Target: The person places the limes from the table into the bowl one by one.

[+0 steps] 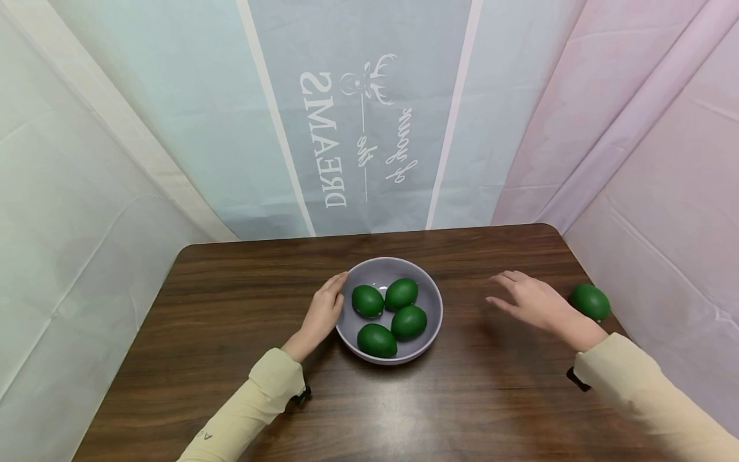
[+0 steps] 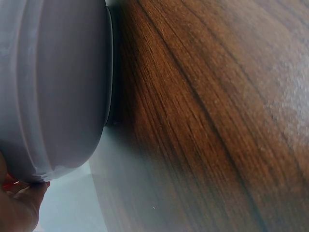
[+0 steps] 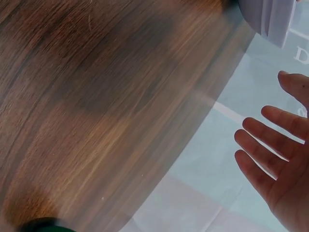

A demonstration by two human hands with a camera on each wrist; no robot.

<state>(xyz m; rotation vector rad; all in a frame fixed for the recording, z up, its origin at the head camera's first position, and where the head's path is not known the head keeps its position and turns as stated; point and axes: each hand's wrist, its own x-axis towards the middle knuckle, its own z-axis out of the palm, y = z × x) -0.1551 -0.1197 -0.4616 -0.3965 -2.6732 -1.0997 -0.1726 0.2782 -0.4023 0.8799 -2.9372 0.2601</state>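
A grey-purple bowl (image 1: 434,277) stands on the wooden table with several smooth green limes (image 1: 376,341) lying inside it. My left hand (image 1: 321,310) rests against the bowl's left side, fingers along the outside up near the rim. Up close in the left wrist view, the fingertips (image 2: 41,189) touch the bowl's outer wall (image 2: 72,87). To the right of the bowl, my right hand (image 1: 534,300) is held over the table with its fingers spread and holds nothing. Another lime (image 1: 589,302) lies by the table's right edge, beyond the right wrist.
The dark wooden table (image 1: 242,301) has rounded back corners. Pale fabric walls (image 1: 75,160) stand around its left, back and right sides, and the back cloth (image 1: 381,38) carries white printed lettering. Dark bands circle both wrists below the cream sleeves (image 1: 629,372).
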